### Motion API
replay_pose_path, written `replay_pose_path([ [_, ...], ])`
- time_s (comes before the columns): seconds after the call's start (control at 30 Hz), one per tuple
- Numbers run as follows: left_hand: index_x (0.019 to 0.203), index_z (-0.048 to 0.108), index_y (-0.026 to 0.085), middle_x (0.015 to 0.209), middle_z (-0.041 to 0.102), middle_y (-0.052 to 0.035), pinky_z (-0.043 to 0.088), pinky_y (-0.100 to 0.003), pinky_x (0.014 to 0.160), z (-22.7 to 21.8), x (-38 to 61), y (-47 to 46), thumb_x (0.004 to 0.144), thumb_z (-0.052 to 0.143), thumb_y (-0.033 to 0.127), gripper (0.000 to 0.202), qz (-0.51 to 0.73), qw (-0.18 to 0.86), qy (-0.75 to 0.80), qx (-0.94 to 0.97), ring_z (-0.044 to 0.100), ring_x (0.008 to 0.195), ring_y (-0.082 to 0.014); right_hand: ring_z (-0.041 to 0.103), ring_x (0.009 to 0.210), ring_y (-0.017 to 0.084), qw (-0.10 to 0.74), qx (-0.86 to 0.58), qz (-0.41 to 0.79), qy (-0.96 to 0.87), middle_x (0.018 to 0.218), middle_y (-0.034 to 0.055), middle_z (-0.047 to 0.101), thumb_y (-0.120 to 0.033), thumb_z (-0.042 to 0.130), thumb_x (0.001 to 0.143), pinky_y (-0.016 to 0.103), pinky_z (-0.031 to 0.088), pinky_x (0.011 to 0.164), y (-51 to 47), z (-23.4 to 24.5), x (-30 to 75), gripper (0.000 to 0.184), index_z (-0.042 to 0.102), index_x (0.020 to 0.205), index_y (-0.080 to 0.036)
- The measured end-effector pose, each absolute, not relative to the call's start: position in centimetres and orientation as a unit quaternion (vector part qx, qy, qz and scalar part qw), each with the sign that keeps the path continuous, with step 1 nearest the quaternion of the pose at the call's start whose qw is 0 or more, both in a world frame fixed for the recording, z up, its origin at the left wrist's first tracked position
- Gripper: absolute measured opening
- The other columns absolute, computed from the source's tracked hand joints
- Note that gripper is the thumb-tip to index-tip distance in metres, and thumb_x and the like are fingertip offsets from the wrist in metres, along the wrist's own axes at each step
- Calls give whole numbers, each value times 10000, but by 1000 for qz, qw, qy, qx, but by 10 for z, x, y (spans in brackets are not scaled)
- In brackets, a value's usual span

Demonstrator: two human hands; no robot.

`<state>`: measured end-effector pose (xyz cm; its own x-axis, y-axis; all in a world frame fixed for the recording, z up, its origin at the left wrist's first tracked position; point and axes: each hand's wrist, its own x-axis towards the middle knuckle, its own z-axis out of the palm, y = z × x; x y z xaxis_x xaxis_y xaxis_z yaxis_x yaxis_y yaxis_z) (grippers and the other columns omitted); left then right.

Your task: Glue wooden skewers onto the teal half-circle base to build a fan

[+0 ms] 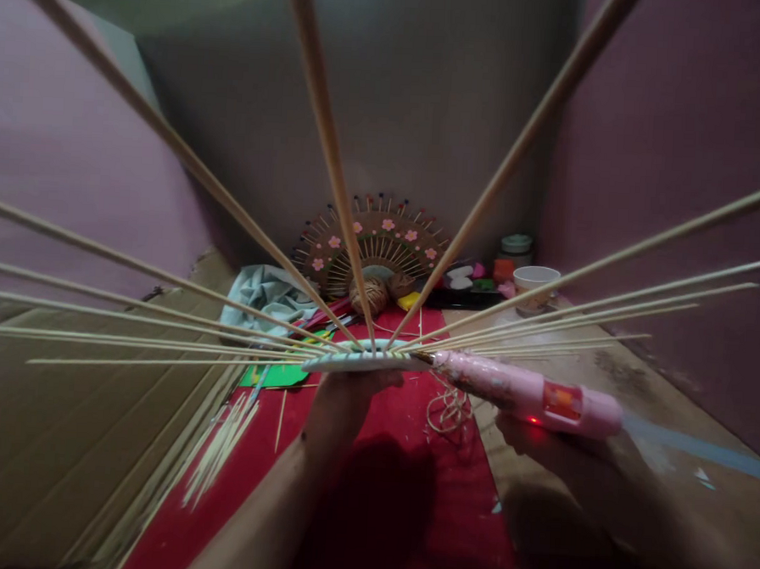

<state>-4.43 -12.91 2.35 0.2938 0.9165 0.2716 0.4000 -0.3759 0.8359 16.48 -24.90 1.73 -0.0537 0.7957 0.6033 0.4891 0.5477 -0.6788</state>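
My left hand (341, 401) grips a pale round disc (363, 364) from below, holding it up nearly edge-on to me. Long thin wooden sticks (325, 120) fan outward from the disc, several toward each side and three rising steeply toward the camera. In my right hand (537, 441) is a pink glue gun (515, 385) with a red light glowing on its side. Its dark nozzle points left and meets the right rim of the disc, close to the stick ends. Whether glue is coming out cannot be seen.
Loose sticks (222, 450) lie on the red cloth (406, 507) beside a cardboard sheet (93, 405). Behind stand a flower-decorated half-round fan (373, 242), a twine ball (367, 297), a crumpled light cloth (268, 300) and a white bowl (536, 280). Tangled string (450, 411) lies below the nozzle.
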Motion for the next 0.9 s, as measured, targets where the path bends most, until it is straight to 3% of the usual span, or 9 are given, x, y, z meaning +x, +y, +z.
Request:
replay_pose_path([
  [0.17, 643, 719, 236, 806, 748, 6, 545, -291, 724, 20, -47, -126, 741, 578, 205, 174, 376, 369, 447, 723, 686, 797, -197, 583, 1168, 246, 507, -424, 170, -731, 1322, -3, 580, -161, 478, 903, 376, 498, 993, -250, 20, 166, 483, 496, 1353, -335],
  [0.27, 657, 730, 238, 800, 749, 6, 535, -307, 761, 20, -47, -125, 711, 608, 200, 139, 372, 377, 450, 719, 683, 816, -214, 497, 1259, 280, 509, -428, 170, -727, 1369, 5, 536, -182, 500, 897, 419, 408, 1074, -249, 16, 167, 452, 529, 1331, -304],
  [0.37, 716, 741, 239, 773, 744, 13, 531, -300, 772, 19, -47, -125, 712, 604, 217, 139, 377, 400, 441, 709, 682, 837, -216, 479, 1275, 280, 507, -437, 168, -723, 1375, 12, 532, -185, 501, 897, 426, 391, 1085, -249, 11, 168, 446, 533, 1327, -299],
  [0.57, 619, 710, 253, 752, 740, 36, 529, -268, 775, 23, -44, -128, 701, 580, 189, 166, 380, 403, 430, 713, 680, 825, -198, 484, 1272, 271, 503, -447, 155, -724, 1349, 27, 558, -166, 524, 875, 417, 422, 1061, -250, 11, 167, 468, 536, 1325, -292],
  [0.73, 597, 725, 275, 759, 750, 29, 542, -268, 675, 35, -40, -135, 667, 613, 150, 182, 367, 369, 449, 726, 682, 765, -211, 541, 1217, 262, 488, -456, 148, -729, 1279, 18, 615, -159, 522, 872, 383, 460, 1029, -251, 22, 162, 472, 543, 1320, -303],
  [0.9, 684, 754, 267, 789, 754, 20, 543, -263, 665, 33, -40, -134, 690, 607, 151, 187, 374, 368, 420, 740, 682, 766, -205, 615, 1114, 278, 500, -465, 143, -717, 1169, 25, 680, -184, 568, 851, 381, 506, 976, -251, 21, 160, 476, 555, 1313, -296],
])
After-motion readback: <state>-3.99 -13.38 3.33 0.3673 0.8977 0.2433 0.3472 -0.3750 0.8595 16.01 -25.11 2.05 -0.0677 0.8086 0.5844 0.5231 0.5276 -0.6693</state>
